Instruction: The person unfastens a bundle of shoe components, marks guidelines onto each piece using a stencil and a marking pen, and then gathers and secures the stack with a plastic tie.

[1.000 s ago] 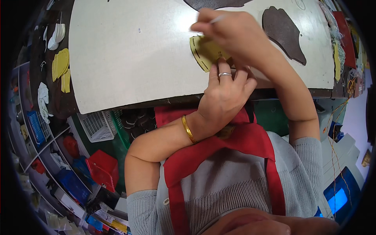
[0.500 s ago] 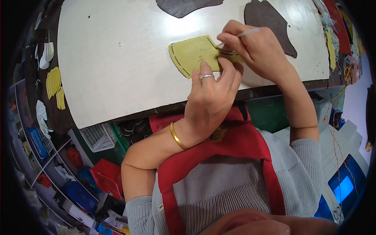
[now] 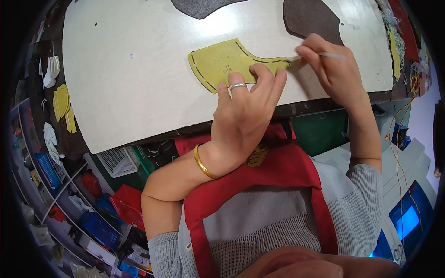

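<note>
A yellow pattern template (image 3: 215, 58) with dark dashes or slots along its edges lies flat on the pale worktable (image 3: 134, 92). My left hand (image 3: 243, 104), a ring on one finger, presses its near edge down with the fingers stretched out and spread. Pinched in my right hand (image 3: 336, 69) is a slim whitish pen (image 3: 332, 55). Its tip end meets the narrow right end of the template, where the contact is too small to make out. Whatever lies beneath the template is mostly hidden.
Dark leather pieces (image 3: 309, 19) lie toward the far side of the table. Yellow cut pieces (image 3: 61, 102) and a white glove (image 3: 52, 141) rest on the dark left ledge. At the lower left stand a red bin (image 3: 129, 204) and a white basket (image 3: 116, 162). Cords (image 3: 396, 153) hang at the right.
My right hand and the pen have moved right, from the template's curved upper edge to its narrow end. The template and my left hand sit slightly farther left in view.
</note>
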Tool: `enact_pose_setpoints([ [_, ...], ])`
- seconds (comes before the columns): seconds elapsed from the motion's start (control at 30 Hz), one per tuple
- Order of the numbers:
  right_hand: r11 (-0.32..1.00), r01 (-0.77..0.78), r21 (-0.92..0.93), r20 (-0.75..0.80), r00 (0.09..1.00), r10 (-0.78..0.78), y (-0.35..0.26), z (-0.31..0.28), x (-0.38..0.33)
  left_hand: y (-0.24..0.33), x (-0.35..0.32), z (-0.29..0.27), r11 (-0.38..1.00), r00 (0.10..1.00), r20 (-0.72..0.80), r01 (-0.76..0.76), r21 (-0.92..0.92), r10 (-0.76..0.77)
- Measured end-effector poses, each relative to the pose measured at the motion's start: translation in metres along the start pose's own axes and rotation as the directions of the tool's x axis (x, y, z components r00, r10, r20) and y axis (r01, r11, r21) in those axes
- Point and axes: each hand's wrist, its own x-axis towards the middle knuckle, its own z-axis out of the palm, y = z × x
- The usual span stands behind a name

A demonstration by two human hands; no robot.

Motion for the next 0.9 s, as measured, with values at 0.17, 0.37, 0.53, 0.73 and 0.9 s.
enact_pose_setpoints([
  [0.17, 0.973, -0.209, 0.099, -0.010, 0.977, 0.211, -0.015, 0.000, -0.018, -0.006, 0.001, -0.001, 0.998, 1.000, -0.007, -0.025, 0.066, 0.025],
  [0.37, 0.921, -0.219, 0.323, -0.037, 0.969, 0.243, -0.015, 0.024, 0.035, -0.021, 0.005, 0.010, 0.987, 0.968, -0.248, -0.010, -0.158, -0.030],
  [0.53, 0.969, -0.204, 0.141, 0.250, 0.954, 0.165, -0.025, 0.022, 0.032, -0.027, 0.005, 0.018, 0.981, 0.955, -0.297, -0.032, -0.193, -0.027],
  [0.73, 0.765, -0.589, 0.260, 0.022, 0.796, 0.605, 0.028, -0.036, -0.001, -0.080, 0.050, 0.024, 0.946, 0.917, -0.396, -0.081, -0.314, -0.053],
  [0.9, 0.900, -0.396, 0.181, -0.332, 0.837, 0.435, 0.064, -0.051, -0.038, -0.092, 0.029, 0.024, 0.951, 0.995, -0.095, 0.004, -0.310, -0.035],
])
